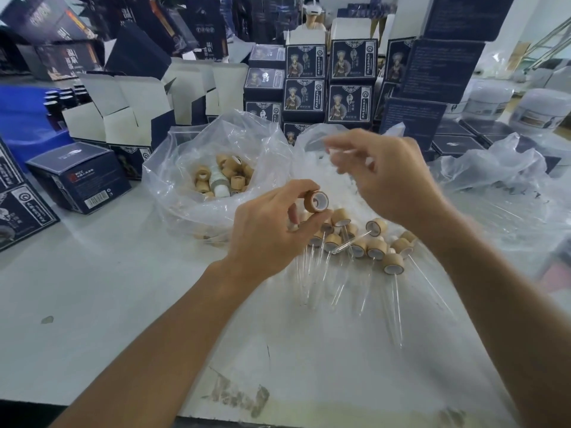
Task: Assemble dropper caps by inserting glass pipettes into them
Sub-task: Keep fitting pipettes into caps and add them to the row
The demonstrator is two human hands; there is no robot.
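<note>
Two bare forearms enter from the frame's 6 o'clock edge, neither showing sleeve, glove, watch nor bracelet. The left hand [272, 223] sits near centre, the right hand [389, 177] toward 2 o'clock of it. Fingernails are short and unpainted; the right fingertips are motion-blurred.

I work at a pale grey worktop [92, 291], scuffed and stained near its front edge. Stacks of dark blue printed cartons [327, 81] wall off the far side, with open white-lined boxes [123, 115] to my left beside a blue crate [21, 118]. White jars [540, 112] sit at the right. Bright daylight washes the white wall [525, 26] behind them.
</note>
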